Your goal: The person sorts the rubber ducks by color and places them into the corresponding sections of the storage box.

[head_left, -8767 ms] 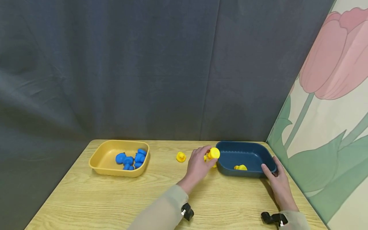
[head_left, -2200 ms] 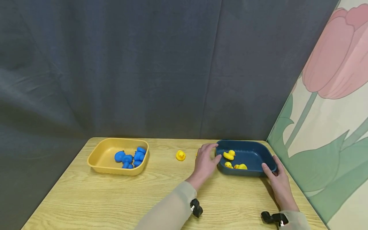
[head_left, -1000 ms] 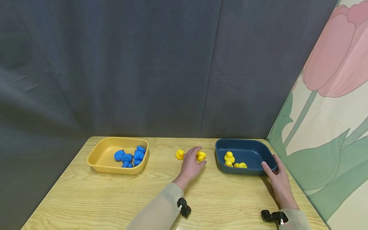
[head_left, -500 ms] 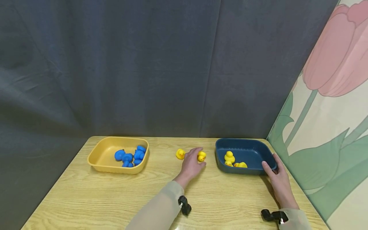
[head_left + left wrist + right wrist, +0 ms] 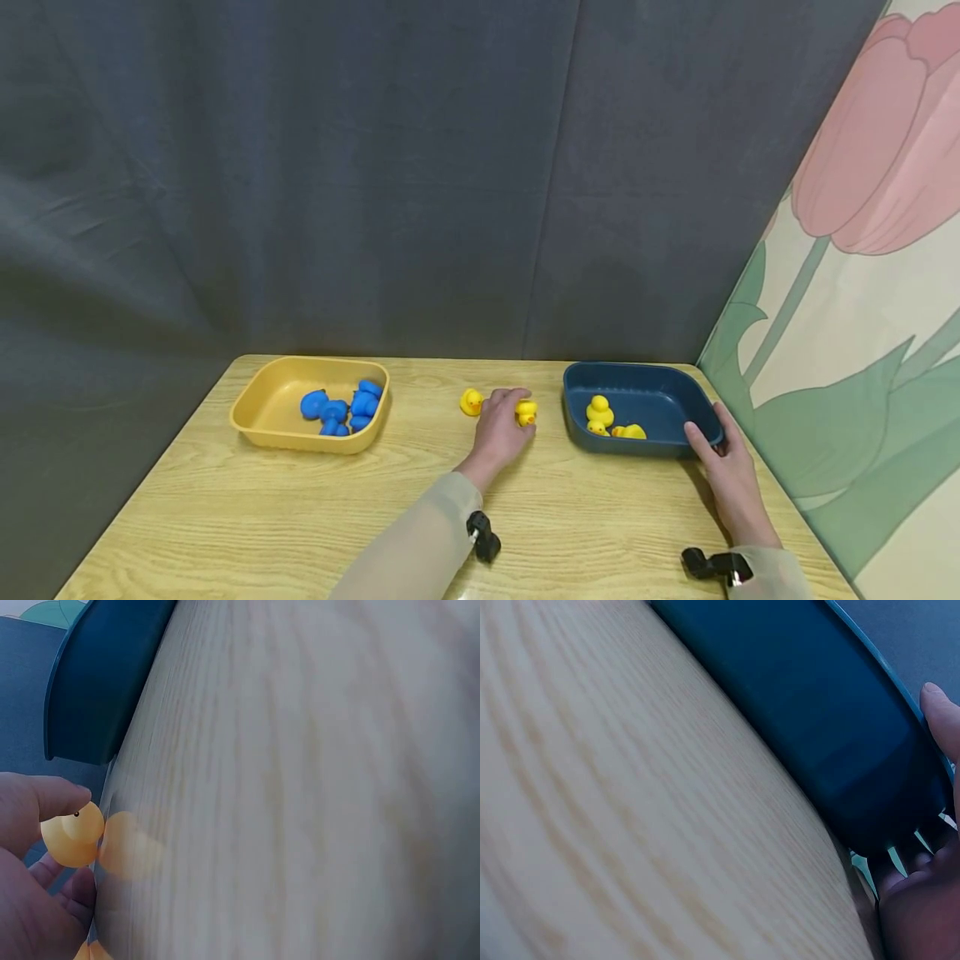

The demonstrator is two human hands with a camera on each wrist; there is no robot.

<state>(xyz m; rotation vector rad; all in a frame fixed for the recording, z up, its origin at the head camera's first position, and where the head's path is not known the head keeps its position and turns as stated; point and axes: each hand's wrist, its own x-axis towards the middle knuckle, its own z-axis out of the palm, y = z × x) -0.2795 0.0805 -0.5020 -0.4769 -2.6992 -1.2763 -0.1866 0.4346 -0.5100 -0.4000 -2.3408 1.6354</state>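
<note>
- Head view: the left hand [image 5: 501, 429] was curled over a yellow duck [image 5: 526, 411] on the table [image 5: 247, 517], fingers closing round it. A second loose duck [image 5: 470, 402] sat just beside that hand on its other side.
- The right hand [image 5: 723, 467] held the near corner of the blue tray [image 5: 693, 408], thumb over the rim. Three yellow ducks [image 5: 609, 419] lay inside the tray.
- A yellow tray [image 5: 258, 417] with blue ducks [image 5: 341, 408] stood well apart at the left.
- I judged the step to be the pick-up of the duck nearest the blue tray. The next move would call for a firm pinch, a lift off the wood and a short carry over the tray's rim.
- Left wrist view: thumb and fingers [image 5: 45, 806] pinched the duck [image 5: 73, 834], which looked just clear of the table or barely touching; I could not tell which. The blue tray's wall [image 5: 101, 682] was near.
- Right wrist view: fingers [image 5: 939, 712] gripped the tray's wall [image 5: 802, 712], the hand curled round its end.
</note>
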